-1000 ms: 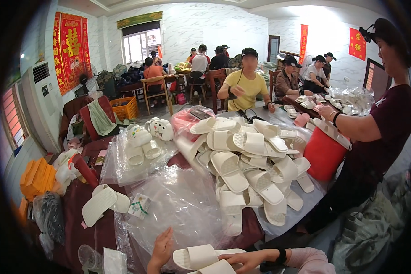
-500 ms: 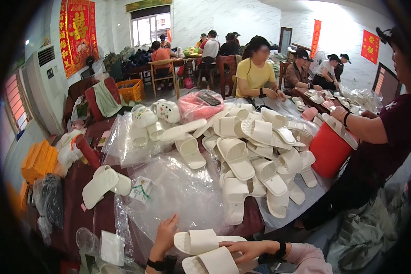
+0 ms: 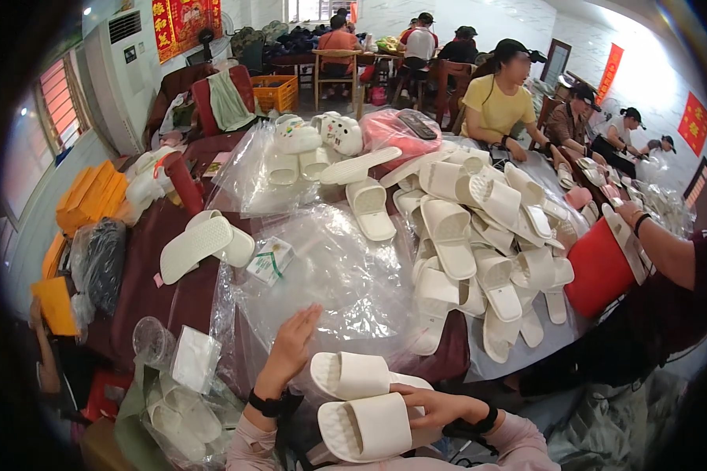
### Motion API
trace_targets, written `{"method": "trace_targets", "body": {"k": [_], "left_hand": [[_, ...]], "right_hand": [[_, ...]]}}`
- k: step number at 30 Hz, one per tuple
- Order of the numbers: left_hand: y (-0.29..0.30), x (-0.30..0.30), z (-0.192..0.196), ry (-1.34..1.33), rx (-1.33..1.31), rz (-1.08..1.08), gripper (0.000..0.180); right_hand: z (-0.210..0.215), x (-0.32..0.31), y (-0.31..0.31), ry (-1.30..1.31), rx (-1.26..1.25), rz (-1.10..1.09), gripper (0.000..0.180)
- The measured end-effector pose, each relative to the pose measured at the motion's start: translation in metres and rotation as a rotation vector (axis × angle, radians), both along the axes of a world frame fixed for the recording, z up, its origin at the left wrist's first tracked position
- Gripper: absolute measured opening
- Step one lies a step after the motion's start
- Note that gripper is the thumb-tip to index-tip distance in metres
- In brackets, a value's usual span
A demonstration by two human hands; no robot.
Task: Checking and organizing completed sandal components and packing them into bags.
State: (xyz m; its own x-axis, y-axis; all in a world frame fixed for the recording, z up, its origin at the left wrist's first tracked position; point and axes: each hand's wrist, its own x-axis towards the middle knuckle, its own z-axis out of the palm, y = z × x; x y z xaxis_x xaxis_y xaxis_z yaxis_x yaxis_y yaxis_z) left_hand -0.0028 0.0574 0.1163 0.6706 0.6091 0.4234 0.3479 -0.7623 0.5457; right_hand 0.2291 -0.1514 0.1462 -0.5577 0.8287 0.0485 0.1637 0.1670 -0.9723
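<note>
The right hand [image 3: 440, 407] is partly closed, fingers curled over two white slippers side by side, a nearer slipper [image 3: 381, 424] and a farther slipper [image 3: 355, 373], straps up and close to the body. A second ago the lower edge of the view cut the nearer one off; now the pair shows almost whole, held by this hand alone. That leaves the left hand [image 3: 294, 341] free: it is flat and empty, fingers straight, above clear plastic [image 3: 346, 275]; I cannot tell whether it touches. Farther out on the surface [image 3: 145, 298], a pale blur at the left of the slipper pile [image 3: 452, 235] has given way to two loose slippers [image 3: 371, 212], so that edge now reaches toward the decorated clogs [image 3: 342, 135]. Beyond, the person in yellow [image 3: 491, 110] has turned from facing this way toward the right
</note>
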Motion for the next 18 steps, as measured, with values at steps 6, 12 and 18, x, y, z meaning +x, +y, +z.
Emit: {"method": "trace_targets", "body": {"k": [6,12,18], "left_hand": [[-0.009,0.001,0.012,-0.091,-0.233,-0.103,0.048],[-0.015,0.01,0.018,-0.01,-0.06,-0.05,0.051],[-0.029,0.02,0.023,0.167,0.112,0.059,0.053]], "right_hand": [[0.0,-0.01,0.01,-0.14,0.07,-0.304,0.056],[-0.01,-0.024,0.014,-0.476,0.399,-0.601,0.041],[-0.011,-0.03,0.014,-0.526,0.473,-0.715,0.03]]}}
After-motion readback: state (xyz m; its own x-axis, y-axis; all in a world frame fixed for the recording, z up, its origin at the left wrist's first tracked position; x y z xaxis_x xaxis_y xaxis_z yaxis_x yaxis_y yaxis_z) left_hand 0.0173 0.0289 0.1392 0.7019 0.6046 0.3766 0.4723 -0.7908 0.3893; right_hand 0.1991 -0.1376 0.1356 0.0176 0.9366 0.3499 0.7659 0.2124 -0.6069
